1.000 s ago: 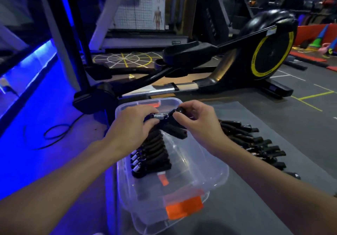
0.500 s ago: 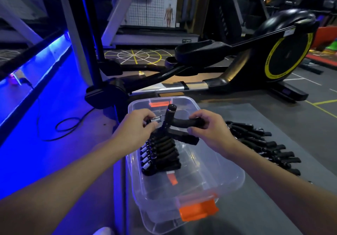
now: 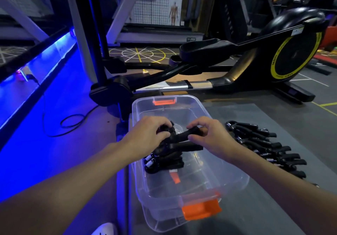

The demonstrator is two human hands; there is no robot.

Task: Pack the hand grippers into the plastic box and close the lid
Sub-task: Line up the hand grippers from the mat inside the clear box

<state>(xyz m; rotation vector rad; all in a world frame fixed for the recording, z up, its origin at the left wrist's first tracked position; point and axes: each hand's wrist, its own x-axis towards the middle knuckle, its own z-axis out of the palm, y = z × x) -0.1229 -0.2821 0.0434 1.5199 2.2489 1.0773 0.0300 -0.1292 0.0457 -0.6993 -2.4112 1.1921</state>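
Both hands grip one black foam-handled hand gripper [image 3: 179, 137], left hand [image 3: 147, 134] at its spring end, right hand [image 3: 207, 134] on a handle lying crosswise above the clear plastic box [image 3: 228, 183].

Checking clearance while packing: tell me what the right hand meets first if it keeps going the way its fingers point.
Probably the left hand, across the held hand gripper from the right hand; depth is unclear.

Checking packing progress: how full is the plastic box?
Partly full. A short stack of hand grippers sits at the left of the plastic box; the clear floor beside them is bare.
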